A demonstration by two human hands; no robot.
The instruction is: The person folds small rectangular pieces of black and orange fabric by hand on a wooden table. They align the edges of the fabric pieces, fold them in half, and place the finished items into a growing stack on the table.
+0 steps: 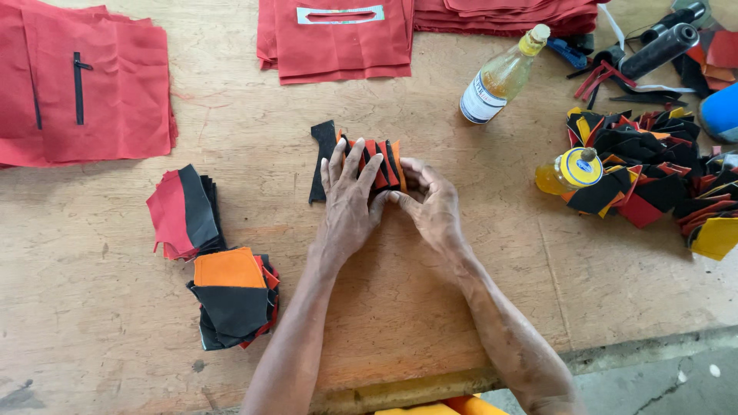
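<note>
fanned strips (378, 163): red, black, orange | fabric sheets (92, 84): red, black zip | bottles (500, 77): yellow | surface (430, 307): tan

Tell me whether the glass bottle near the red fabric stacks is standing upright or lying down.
Lying down. The glass bottle rests on its side on the wooden table, capped neck pointing up-right toward the red fabric stack.

A broad worktable (115, 307) of pale, scuffed plywood fills nearly the whole view, its surface stained and scratched. Past its near edge, at the lower right, a strip of grey concrete floor (661, 384) shows. The light is even and soft, casting only faint shadows.
</note>
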